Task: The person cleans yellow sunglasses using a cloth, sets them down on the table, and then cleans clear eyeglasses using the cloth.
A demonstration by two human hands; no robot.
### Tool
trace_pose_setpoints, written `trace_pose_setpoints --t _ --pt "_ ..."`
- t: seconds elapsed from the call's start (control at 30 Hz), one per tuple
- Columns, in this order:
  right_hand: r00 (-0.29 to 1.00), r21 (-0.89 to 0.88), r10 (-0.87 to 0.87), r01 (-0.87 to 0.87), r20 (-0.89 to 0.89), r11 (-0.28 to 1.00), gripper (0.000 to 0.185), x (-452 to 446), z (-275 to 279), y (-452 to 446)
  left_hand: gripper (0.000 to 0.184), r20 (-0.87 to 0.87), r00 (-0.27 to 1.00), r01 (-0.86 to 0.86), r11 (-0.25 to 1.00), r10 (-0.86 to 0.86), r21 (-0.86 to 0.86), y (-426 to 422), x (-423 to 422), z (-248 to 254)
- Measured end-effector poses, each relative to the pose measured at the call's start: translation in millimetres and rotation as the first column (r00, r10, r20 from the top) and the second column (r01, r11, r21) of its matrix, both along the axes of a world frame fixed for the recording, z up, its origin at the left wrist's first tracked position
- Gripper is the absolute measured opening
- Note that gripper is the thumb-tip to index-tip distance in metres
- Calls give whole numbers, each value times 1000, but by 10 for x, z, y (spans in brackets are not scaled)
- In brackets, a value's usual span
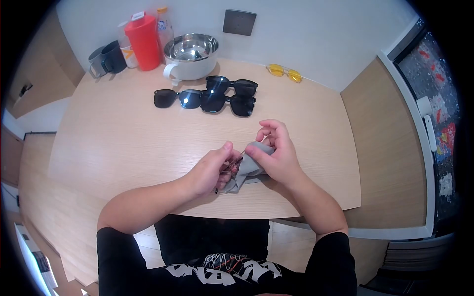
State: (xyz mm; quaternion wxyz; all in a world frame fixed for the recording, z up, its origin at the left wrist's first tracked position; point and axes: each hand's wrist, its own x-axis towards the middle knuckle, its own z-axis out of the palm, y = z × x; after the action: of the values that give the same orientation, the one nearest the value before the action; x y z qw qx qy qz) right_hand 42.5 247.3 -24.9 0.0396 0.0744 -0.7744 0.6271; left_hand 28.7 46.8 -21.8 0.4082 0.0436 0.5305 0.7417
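Near the front edge of the wooden table, my left hand (215,170) is closed on thin-framed glasses (231,169), whose frame shows between the fingers. A grey cloth (249,170) hangs from my right hand (279,154), pinched between thumb and fingers and touching the glasses. The lower part of the cloth lies near the tabletop. Much of the glasses is hidden by my fingers and the cloth.
Several dark sunglasses (228,103) lie mid-table. Yellow-lensed glasses (284,72) are at the back right. A white-handled steel bowl (191,56), red tumbler (143,42), bottle (164,25) and dark mugs (114,56) stand at the back left. A wooden panel (385,143) borders the right.
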Motion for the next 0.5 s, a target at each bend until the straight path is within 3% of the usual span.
trace_pose_setpoints --t 0.17,0.27,0.37,0.5 --pt "984 207 152 -130 -95 970 70 56 -94 -90 58 4 1000 27 1000 -27 -3 -23 -22 -23" --pt "994 193 61 -42 -92 980 72 31 -42 -31 58 6 1000 4 1000 -5 28 -14 -16 -34" --pt "999 28 -39 40 -19 999 78 -12 -17 23 58 26 1000 -3 999 2 36 -13 -21 -26" --pt "996 141 71 -63 -47 988 76 38 -17 -53 58 18 1000 5 1000 -5 17 -2 2 27"
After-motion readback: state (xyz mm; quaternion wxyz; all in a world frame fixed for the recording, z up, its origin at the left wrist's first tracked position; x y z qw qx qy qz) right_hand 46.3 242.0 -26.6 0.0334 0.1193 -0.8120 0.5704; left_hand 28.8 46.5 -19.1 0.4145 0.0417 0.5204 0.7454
